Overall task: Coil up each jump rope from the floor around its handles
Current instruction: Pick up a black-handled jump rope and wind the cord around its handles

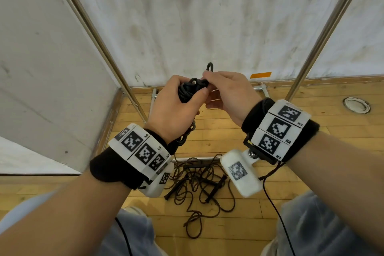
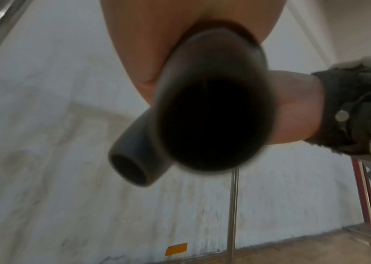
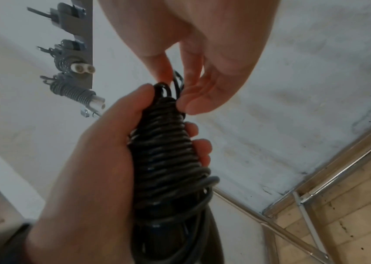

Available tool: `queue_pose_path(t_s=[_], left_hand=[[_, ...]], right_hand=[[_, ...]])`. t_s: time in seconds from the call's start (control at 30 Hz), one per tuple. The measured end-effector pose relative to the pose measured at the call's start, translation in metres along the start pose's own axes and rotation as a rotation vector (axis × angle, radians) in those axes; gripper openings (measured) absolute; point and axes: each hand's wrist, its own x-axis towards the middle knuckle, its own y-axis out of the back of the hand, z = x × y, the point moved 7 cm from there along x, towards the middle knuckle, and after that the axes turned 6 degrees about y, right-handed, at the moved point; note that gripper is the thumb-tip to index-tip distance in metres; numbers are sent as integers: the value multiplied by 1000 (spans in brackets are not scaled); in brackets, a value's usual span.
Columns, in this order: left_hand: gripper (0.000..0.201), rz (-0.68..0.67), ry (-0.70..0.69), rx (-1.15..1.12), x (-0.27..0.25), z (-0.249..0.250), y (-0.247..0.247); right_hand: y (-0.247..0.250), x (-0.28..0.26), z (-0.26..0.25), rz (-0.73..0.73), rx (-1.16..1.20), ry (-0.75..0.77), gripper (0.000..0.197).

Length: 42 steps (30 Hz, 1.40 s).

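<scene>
A black jump rope (image 1: 185,93) is wound in tight turns around its two handles. My left hand (image 1: 176,102) grips this bundle at chest height, fingers curled round the coils (image 3: 166,151). My right hand (image 1: 207,81) pinches the rope's last loop (image 1: 210,66) at the top of the bundle, thumb and forefinger closed on it (image 3: 176,78). In the left wrist view the two handle butts (image 2: 211,117) fill the middle, blurred. A tangle of dark brown ropes (image 1: 197,181) with black handles (image 1: 216,188) lies on the wooden floor below my wrists.
Two slanted metal poles (image 1: 99,43) (image 1: 332,23) frame a stained white wall. A metal base bar (image 1: 195,159) crosses the floor by the tangle. A wall rack (image 3: 73,67) holds several coiled grey ropes. An orange tape mark (image 1: 260,75) and a floor drain (image 1: 356,105) lie right.
</scene>
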Motion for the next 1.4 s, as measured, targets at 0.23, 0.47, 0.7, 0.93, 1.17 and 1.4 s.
queue_pose_path(t_s=[0.23, 0.47, 0.7, 0.93, 1.17, 1.4], left_hand=[[29, 14, 12, -183, 2, -1, 3], [17, 109, 22, -257, -4, 10, -2], [25, 10, 23, -115, -5, 17, -12], [33, -49, 1, 22, -7, 18, -12], [30, -90, 11, 44, -8, 14, -13], [33, -36, -87, 148, -14, 18, -11]], right_hand=[[5, -8, -6, 107, 308, -86, 22], [-2, -12, -1, 49, 265, -154, 29], [11, 3, -2, 168, -15, -69, 35], [17, 12, 4, 205, -139, -32, 36], [21, 17, 6, 228, -211, -6, 38], [24, 20, 8, 224, -242, -10, 31]])
